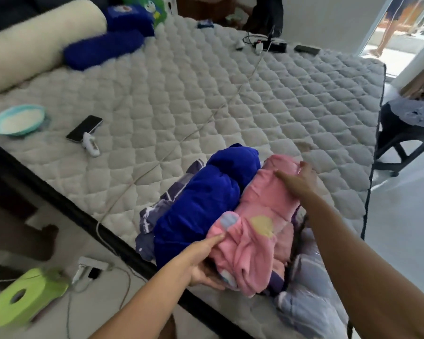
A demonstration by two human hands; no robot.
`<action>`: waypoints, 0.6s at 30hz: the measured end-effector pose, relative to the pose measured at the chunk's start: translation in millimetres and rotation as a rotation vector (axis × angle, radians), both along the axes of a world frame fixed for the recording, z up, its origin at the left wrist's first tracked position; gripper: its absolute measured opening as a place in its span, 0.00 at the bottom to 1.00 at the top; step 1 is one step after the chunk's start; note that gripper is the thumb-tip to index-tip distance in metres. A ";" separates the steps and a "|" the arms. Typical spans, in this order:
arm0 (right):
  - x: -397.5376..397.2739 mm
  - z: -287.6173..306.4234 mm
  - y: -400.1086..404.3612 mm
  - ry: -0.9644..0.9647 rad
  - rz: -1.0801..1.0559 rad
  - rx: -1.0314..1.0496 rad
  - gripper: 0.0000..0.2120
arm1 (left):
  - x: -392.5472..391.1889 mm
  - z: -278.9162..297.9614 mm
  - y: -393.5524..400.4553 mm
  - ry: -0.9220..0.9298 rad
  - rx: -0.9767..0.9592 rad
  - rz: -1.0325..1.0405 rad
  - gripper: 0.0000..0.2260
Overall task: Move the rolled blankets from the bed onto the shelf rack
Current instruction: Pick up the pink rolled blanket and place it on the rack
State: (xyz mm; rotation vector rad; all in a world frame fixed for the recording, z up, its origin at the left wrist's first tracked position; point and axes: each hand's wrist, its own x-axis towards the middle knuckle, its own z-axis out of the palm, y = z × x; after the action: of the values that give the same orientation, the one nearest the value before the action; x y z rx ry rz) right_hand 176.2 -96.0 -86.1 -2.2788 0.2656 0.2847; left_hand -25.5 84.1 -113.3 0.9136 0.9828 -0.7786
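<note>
A pink rolled blanket (262, 214) lies on the near corner of the quilted white mattress (206, 99). Beside it on the left lies a dark blue rolled blanket (201, 204), with a purple-and-white checked blanket (152, 216) partly under both. My left hand (203, 263) grips the near end of the pink roll, thumb on top and fingers underneath. My right hand (299, 179) rests on the far end of the same roll, fingers spread over it. A pale lilac blanket (309, 289) lies at the near right. The shelf rack is not in view.
On the mattress lie a phone (85, 128), a turquoise bowl (19, 119), a white cable (181, 143), a cream bolster (34, 45) and blue pillows (103, 50). A green tissue box (25, 297) and power strip (91, 267) sit on the floor at left. A dark stool (404, 138) stands right.
</note>
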 end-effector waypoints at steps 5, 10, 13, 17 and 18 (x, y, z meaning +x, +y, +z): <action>24.7 -14.7 -8.3 0.223 -0.028 0.192 0.42 | 3.3 0.1 -6.9 0.022 0.085 0.061 0.17; 25.5 -24.5 -12.5 0.237 -0.073 0.265 0.40 | 2.9 -10.9 -21.0 0.004 0.175 0.128 0.20; 19.5 -23.8 -13.8 0.167 -0.076 0.255 0.37 | 0.3 -18.2 -22.8 0.000 0.218 0.162 0.21; -0.5 -9.5 -16.9 0.063 -0.049 0.275 0.33 | -13.0 -15.5 -33.1 -0.035 0.274 0.137 0.10; -5.9 -3.9 -17.5 0.034 -0.038 0.283 0.31 | -18.4 -14.6 -36.0 -0.040 0.280 0.119 0.07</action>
State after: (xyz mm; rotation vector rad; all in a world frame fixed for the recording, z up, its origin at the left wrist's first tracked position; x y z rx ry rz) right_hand 170.3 -113.5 -90.0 -1.9898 0.2678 0.3207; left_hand -43.9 48.2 -127.9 1.0963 1.1180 -0.5276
